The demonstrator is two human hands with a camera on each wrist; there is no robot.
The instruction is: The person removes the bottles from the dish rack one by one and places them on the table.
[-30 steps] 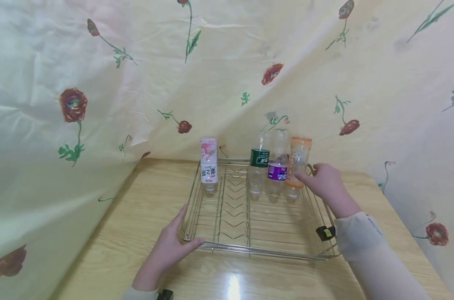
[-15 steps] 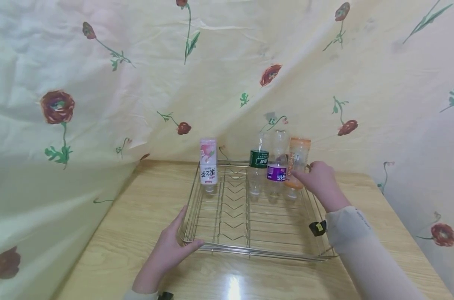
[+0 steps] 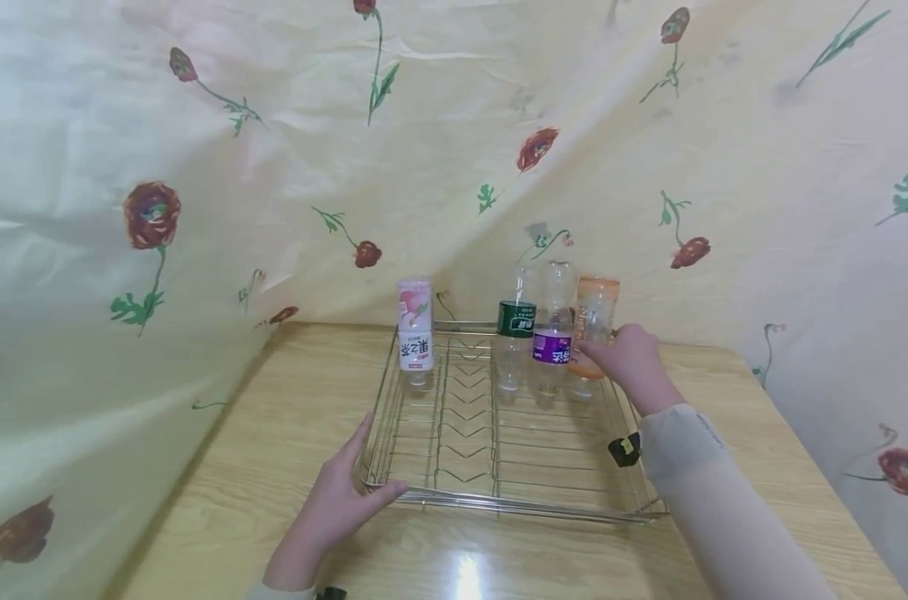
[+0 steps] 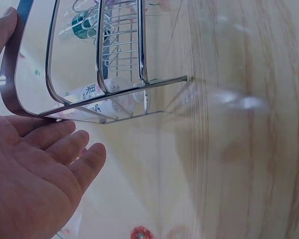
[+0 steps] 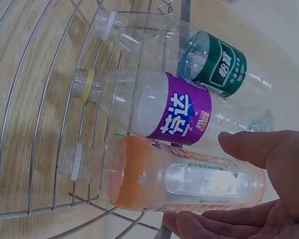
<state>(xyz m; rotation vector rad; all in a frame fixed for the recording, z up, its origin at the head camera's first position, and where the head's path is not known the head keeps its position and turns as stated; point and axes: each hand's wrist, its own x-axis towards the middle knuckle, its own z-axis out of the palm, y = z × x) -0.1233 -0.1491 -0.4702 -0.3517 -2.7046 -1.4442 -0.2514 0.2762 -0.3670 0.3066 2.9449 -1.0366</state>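
A wire dish rack [image 3: 461, 500] stands on the wooden table. At its front-left corner my left hand [image 3: 341, 492] spreads its thumb over the front rail; the left wrist view shows its fingers [image 4: 60, 129] against the outside wires. Upside down at the back right stand a green-label bottle [image 3: 517, 318], a purple-label bottle [image 3: 553, 345] and a clear bottle with orange print [image 3: 595, 325]. My right hand [image 3: 630, 358] is at the orange-print bottle, thumb on one side and fingers on the other, beside the rack's right rail. Some fingers are hidden behind that bottle.
A pink and white bottle [image 3: 416, 325] stands upside down at the rack's back left. A flowered cloth [image 3: 424, 167] hangs behind the table [image 3: 229, 467] and down both sides. Zigzag wires run through the rack's middle.
My right hand has moved a little to the left, nearer the orange-print bottle. The left hand stays at the rack's corner, and the bottles keep their places in the rack.
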